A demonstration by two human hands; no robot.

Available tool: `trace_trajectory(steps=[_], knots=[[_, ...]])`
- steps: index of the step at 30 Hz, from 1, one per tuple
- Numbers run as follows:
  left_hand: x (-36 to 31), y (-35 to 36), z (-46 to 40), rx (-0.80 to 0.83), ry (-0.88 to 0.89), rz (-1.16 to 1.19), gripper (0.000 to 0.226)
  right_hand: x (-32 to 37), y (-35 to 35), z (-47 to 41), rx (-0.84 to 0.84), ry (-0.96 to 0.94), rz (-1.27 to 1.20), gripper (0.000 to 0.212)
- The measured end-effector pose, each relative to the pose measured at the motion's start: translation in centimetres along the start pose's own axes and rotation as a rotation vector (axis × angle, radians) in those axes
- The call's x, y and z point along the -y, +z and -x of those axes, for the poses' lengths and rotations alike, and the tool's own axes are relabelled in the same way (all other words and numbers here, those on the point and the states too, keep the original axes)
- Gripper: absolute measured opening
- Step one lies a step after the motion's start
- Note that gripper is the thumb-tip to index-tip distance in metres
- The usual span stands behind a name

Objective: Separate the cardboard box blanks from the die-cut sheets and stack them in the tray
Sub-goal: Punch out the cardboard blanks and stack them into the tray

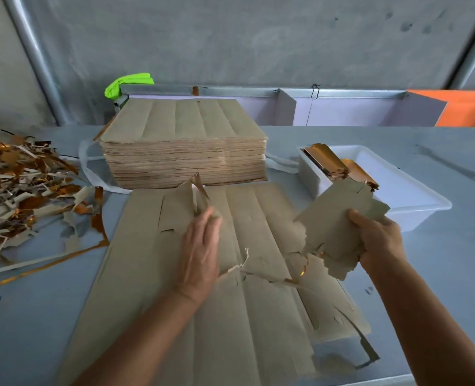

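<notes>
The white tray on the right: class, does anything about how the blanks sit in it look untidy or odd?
Yes. The blanks in the white tray lean in a slanted, fanned bunch against its left end, rather than lying flat. The rest of the tray floor is bare.

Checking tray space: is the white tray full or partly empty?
Partly empty: the blanks fill only the left end of the white tray; the rest shows bare floor.
</notes>
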State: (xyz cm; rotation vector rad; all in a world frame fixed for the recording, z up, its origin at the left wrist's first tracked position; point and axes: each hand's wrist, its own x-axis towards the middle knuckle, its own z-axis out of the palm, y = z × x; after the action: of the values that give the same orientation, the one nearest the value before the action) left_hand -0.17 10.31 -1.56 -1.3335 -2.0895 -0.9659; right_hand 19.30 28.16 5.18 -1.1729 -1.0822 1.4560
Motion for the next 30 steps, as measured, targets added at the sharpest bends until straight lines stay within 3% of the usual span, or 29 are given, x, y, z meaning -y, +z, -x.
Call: trace_trajectory(steps=[4,6,8,10,13,15,20,23,27,30], knots=[[-1.9,-0.5,0.3,0.066,0.266,-0.016,0.038,-0.5,-0.2,0.4,0.01,0.025,0.003,0.019],[-3.0,-0.3,0.8,0.298,0.32,0.039,0.035,-0.7,0.0,0.6,0.023,0.043,0.0,0.019],[-3.9,0.1,0.9,0.669,0.251,0.0,0.058,-0.9,0.1,0.9,0.03,0.064,-0.01,0.02],[-4.4,0.7,0.9,0.845,0.157,-0.049,0.067,-0.9,0.1,1.3,0.042,0.071,-0.024,0.019],[-4.5,0.4,0.4,0.75,0.06,0.082,0.034,-0.4,-0.7,1.6,0.036,0.036,-0.03,0.015],[-3.7,-0.3,0.1,0.785,0.054,0.139,0.015,0.1,-1.4,1.6,0.019,0.0,-0.027,0.016],[-1.5,-2.0,0.2,0.834,0.01,0.326,0.008,0.7,-2.8,1.7,0.032,-0.1,0.022,0.011],[0.2,-3.3,0.6,0.751,-0.228,0.403,0.018,0.9,-3.0,1.9,0.056,-0.144,0.052,0.017],[4.3,-4.8,-0.1,0.494,-0.392,0.118,0.019,0.5,-3.2,2.0,0.085,-0.146,0.076,0.015],[5.8,-5.7,-0.7,0.403,-0.406,-0.128,0.021,-0.1,-2.5,2.5,0.158,-0.127,0.139,0.013]])
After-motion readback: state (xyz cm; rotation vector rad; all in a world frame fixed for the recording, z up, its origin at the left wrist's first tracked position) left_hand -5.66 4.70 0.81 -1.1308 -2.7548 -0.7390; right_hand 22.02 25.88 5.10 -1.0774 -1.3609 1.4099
